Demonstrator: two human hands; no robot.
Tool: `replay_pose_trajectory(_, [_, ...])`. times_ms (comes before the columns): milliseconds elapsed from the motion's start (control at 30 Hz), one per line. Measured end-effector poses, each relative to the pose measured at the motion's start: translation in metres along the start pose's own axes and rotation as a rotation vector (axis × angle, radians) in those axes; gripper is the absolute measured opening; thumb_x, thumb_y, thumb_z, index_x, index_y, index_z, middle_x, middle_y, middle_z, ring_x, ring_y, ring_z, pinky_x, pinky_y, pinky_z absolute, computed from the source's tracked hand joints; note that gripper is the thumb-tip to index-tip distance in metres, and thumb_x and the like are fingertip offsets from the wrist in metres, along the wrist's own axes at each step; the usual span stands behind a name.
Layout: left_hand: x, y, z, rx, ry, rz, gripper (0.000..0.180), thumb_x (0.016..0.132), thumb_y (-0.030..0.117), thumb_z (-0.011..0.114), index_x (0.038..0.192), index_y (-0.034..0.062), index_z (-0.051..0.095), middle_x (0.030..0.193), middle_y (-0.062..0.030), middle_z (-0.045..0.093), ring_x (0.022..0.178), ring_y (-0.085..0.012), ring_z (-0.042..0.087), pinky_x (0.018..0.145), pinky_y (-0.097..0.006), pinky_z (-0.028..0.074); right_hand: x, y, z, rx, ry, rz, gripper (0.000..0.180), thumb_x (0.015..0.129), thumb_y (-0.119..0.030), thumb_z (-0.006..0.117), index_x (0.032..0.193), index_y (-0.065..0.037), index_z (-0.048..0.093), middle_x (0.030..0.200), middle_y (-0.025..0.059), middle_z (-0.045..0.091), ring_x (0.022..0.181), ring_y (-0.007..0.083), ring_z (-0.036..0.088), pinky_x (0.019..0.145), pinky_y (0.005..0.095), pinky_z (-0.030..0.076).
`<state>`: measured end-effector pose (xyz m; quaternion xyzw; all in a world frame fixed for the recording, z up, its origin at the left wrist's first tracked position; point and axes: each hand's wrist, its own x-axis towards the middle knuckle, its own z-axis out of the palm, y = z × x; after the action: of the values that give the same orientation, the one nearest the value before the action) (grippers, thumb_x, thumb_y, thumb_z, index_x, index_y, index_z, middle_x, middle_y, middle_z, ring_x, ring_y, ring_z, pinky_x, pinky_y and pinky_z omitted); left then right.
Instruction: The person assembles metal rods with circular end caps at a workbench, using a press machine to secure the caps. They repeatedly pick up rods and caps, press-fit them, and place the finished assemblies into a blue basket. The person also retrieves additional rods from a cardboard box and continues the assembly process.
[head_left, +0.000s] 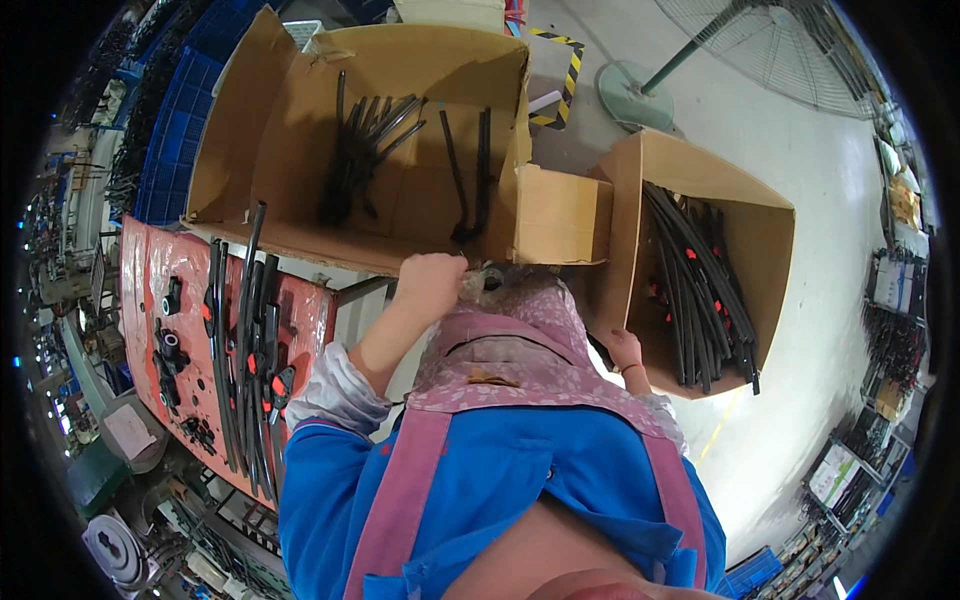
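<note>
My left hand [430,284] is closed at the near edge of a large cardboard box [300,245], in front of my apron. Its fingertips are turned away, so what they hold does not show. Just right of it is a small dark round piece [491,278], partly hidden by a clear film. My right hand [624,350] is closed beside the left edge of a second cardboard box [770,230]. A dark strip shows next to its fingers, and I cannot tell what it grips. Long black tubes [700,290] with red parts lean in that second box.
Black bent tubes [350,170] stand in the large box. A table with red covering [145,290] at left bears long black tubes [245,350] and small black fittings [170,340]. Blue crates [175,140] stack behind it. A fan base [635,95] stands at the far right.
</note>
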<state>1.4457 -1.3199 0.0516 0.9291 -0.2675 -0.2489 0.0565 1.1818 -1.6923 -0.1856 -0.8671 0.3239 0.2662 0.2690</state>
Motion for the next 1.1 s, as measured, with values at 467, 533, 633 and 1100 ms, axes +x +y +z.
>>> replay_pose_trajectory(467, [-0.015, -0.042, -0.032, -0.214, 0.21, 0.054, 0.002, 0.075, 0.013, 0.057, 0.075, 0.0113, 0.058, 0.075, -0.0077, 0.06, 0.074, -0.0317, 0.061, 0.061, -0.046, 0.047, 0.138, -0.21, -0.011, 0.192, -0.173, -0.167, 0.113, 0.079, -0.074, 0.054, 0.145, 0.012, 0.022, 0.13, 0.0383, 0.048, 0.127, 0.0417, 0.048, 0.104, 0.0412, 0.039])
replay_pose_trajectory(533, [-0.022, -0.045, -0.032, -0.214, 0.161, 0.028, 0.002, 0.073, 0.013, 0.057, 0.075, 0.0117, 0.058, 0.075, -0.0074, 0.058, 0.073, -0.0314, 0.06, 0.06, -0.045, 0.046, 0.162, -0.239, 0.016, 0.253, -0.309, -0.158, 0.118, 0.075, -0.072, 0.06, 0.146, 0.011, 0.017, 0.132, 0.0341, 0.048, 0.124, 0.0406, 0.05, 0.103, 0.0391, 0.04])
replay_pose_trajectory(633, [-0.029, -0.044, -0.042, -0.22, 0.002, -0.06, 0.005, 0.071, 0.012, 0.058, 0.076, 0.0118, 0.059, 0.074, -0.0052, 0.058, 0.076, -0.0265, 0.061, 0.065, -0.04, 0.047, 0.197, -0.261, 0.11, 0.611, -0.251, -0.349, 0.121, 0.068, -0.06, 0.079, 0.143, 0.012, 0.017, 0.136, 0.0258, 0.047, 0.121, 0.0353, 0.053, 0.102, 0.0371, 0.041])
replay_pose_trajectory(1100, [-0.033, -0.054, -0.004, -0.371, -0.216, -0.304, 0.009, 0.066, 0.014, 0.063, 0.075, 0.0139, 0.062, 0.079, -0.003, 0.058, 0.082, -0.023, 0.06, 0.071, -0.037, 0.045, 0.201, -0.312, 0.158, 0.24, -0.552, 0.083, 0.126, 0.066, -0.062, 0.079, 0.135, 0.023, 0.016, 0.141, 0.0283, 0.038, 0.13, 0.0319, 0.042, 0.105, 0.0357, 0.038])
